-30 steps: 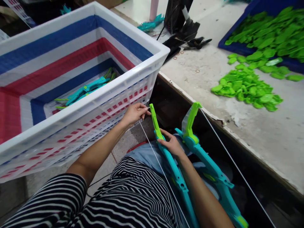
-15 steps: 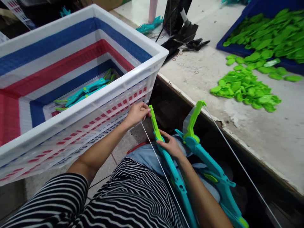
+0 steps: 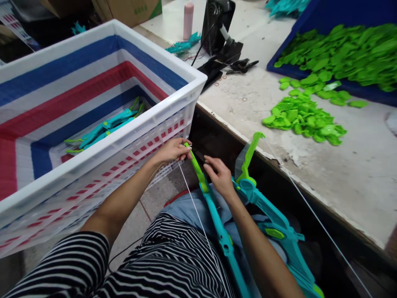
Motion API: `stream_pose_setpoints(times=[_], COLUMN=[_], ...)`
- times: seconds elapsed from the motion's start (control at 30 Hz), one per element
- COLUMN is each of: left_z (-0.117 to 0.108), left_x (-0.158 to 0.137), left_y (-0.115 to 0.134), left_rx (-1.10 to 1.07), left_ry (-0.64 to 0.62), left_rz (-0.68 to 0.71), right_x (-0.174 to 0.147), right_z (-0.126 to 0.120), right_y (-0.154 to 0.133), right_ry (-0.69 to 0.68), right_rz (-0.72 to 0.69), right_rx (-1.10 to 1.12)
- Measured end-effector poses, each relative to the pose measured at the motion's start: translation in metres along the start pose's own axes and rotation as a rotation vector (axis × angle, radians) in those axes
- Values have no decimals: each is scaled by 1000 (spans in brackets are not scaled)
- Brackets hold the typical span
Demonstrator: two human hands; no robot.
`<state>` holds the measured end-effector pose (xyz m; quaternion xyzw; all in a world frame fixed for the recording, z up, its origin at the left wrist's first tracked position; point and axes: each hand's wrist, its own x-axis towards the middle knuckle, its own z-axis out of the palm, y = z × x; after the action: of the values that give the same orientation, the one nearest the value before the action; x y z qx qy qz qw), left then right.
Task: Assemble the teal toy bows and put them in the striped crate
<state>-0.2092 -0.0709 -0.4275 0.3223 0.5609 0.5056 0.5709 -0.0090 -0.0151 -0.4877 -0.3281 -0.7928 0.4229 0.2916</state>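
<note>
My left hand pinches the green tip of a teal toy bow, with the white string running down from beside its fingers. The exact hold on the string end is hidden by the fingers. My right hand is just right of that tip, fingers apart and slightly bent, holding nothing. A second teal bow piece with a green upper end rests on the lap to the right. Its own string stretches down to the lower right.
A white crate with a striped lining stands left, teal bows inside. On the worktable lie a green pile of parts, a blue bin of green pieces, a small black fan and a pink bottle.
My right hand has let go of the bow's green end and lifted slightly beside it. My left hand, still at the tip, appears a little lower and further left as the view shifted.
</note>
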Motion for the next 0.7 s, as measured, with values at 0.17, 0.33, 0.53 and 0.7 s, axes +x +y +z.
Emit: stream_pose_setpoints(times=[0.17, 0.33, 0.53, 0.7], left_z=[2, 0, 1, 14], left_x=[1, 6, 6, -3], left_y=[3, 2, -6, -14], left_rx=[-1, 21, 408, 447], left_ry=[-14, -34, 207, 259], left_rz=[10, 13, 144, 431], right_x=[58, 73, 84, 91], right_z=[8, 18, -6, -39], right_y=[-24, -27, -19, -40], right_ry=[22, -72, 99, 583], right_rz=[-295, -366, -239, -67], right_rx=[-55, -79, -165, -156])
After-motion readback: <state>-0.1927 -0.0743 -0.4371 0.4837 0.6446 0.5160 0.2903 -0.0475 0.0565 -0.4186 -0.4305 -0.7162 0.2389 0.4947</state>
